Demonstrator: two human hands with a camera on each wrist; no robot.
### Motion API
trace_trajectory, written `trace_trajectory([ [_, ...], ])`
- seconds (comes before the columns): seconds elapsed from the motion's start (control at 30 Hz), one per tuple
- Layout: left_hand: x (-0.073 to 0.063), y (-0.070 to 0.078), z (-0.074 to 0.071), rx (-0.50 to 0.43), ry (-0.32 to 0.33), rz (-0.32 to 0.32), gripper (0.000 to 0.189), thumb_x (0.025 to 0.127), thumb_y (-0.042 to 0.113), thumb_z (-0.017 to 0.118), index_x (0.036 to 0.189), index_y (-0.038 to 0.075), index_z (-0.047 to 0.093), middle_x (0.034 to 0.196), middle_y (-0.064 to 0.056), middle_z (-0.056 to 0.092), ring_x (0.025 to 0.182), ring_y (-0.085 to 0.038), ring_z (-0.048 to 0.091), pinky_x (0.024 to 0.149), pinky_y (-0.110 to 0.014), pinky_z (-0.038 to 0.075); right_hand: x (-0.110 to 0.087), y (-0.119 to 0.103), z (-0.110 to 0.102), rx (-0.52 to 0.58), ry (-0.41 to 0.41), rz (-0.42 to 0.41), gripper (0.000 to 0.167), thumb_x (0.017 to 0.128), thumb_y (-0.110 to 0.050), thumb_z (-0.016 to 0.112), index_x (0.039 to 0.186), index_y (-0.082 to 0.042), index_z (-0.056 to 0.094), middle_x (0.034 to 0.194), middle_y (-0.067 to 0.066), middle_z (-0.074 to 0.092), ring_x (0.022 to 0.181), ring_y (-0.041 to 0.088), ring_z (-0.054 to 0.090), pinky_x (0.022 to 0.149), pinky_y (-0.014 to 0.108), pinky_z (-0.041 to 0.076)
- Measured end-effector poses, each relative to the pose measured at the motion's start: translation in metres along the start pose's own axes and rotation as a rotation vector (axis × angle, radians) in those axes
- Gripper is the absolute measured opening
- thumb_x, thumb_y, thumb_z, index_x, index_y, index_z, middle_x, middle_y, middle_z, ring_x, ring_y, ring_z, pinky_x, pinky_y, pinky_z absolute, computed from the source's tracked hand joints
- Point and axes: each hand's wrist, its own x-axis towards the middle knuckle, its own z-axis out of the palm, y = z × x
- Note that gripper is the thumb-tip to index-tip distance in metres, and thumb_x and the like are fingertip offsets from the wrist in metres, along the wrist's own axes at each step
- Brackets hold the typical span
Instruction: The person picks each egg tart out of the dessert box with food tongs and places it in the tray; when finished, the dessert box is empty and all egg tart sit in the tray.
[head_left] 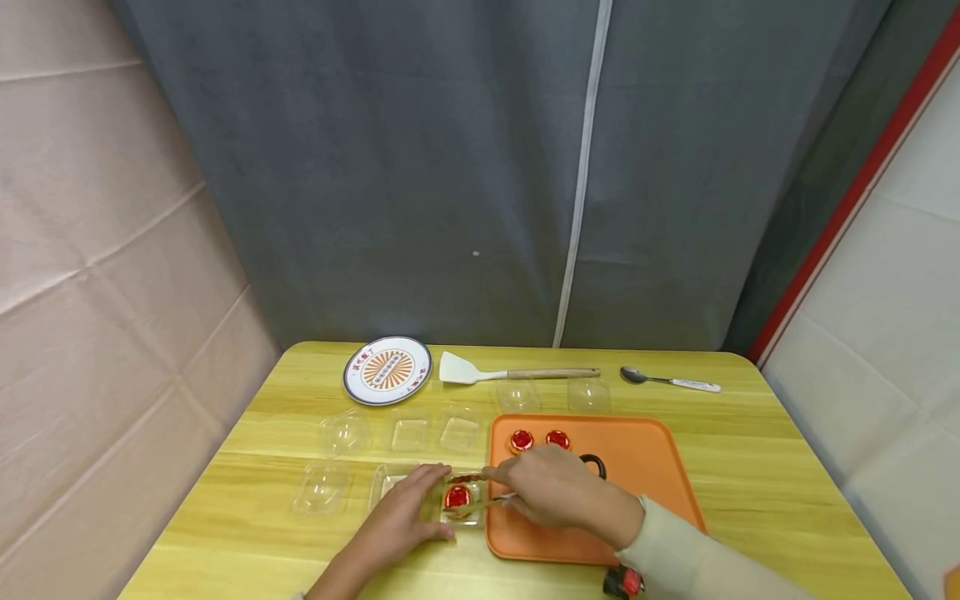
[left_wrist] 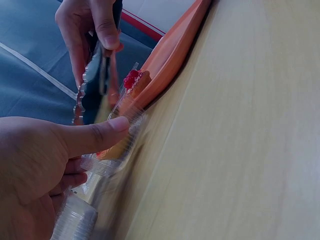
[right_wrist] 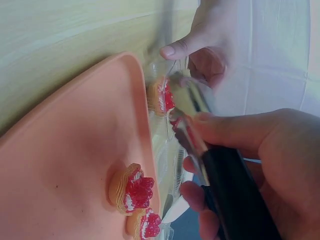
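Note:
My right hand [head_left: 555,487] grips metal tongs [right_wrist: 235,190] with dark handles. Their arms are spread on either side of a red-topped tart [head_left: 457,497], which sits in a small clear plastic box [left_wrist: 100,164]. Around the near end of this box, my left hand [head_left: 401,517] has its thumb on one side and fingers on the other. Two more red-topped tarts [right_wrist: 132,190] stand on the orange tray [head_left: 637,475], just beyond my right hand in the head view. Whether the tong tips touch the boxed tart, I cannot tell.
Several clear plastic boxes and lids [head_left: 459,431] lie left of and behind the tray. Along the back are a patterned plate [head_left: 387,371], a white spatula [head_left: 461,369] and a spoon [head_left: 633,375]. A black and red object [head_left: 624,581] is at the front edge.

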Motion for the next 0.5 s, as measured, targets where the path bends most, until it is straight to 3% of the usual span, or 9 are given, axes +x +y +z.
trace_trajectory([
  [0.3, -0.001, 0.002, 0.0, -0.005, 0.001, -0.002, 0.088, 0.075, 0.041, 0.089, 0.148, 0.008, 0.053, 0.151, -0.01, 0.054, 0.137, -0.036, 0.052, 0.114, -0.057, 0.043, 0.01, -0.005, 0.007, -0.019, -0.036, 0.036, 0.047, 0.09, -0.029, 0.08, 0.135, -0.027, 0.069, 0.103, -0.017, 0.076, 0.073, 0.001, 0.063, 0.053, 0.024, 0.048],
  [0.5, -0.001, 0.001, 0.0, -0.002, 0.003, 0.015, 0.088, 0.074, 0.042, 0.089, 0.148, 0.008, 0.054, 0.15, -0.011, 0.055, 0.137, -0.036, 0.052, 0.114, -0.057, 0.043, 0.016, -0.01, 0.01, -0.104, -0.026, 0.041, 0.033, 0.092, -0.028, 0.077, 0.124, -0.032, 0.072, 0.08, -0.015, 0.07, 0.06, 0.002, 0.053, 0.043, 0.024, 0.04],
])
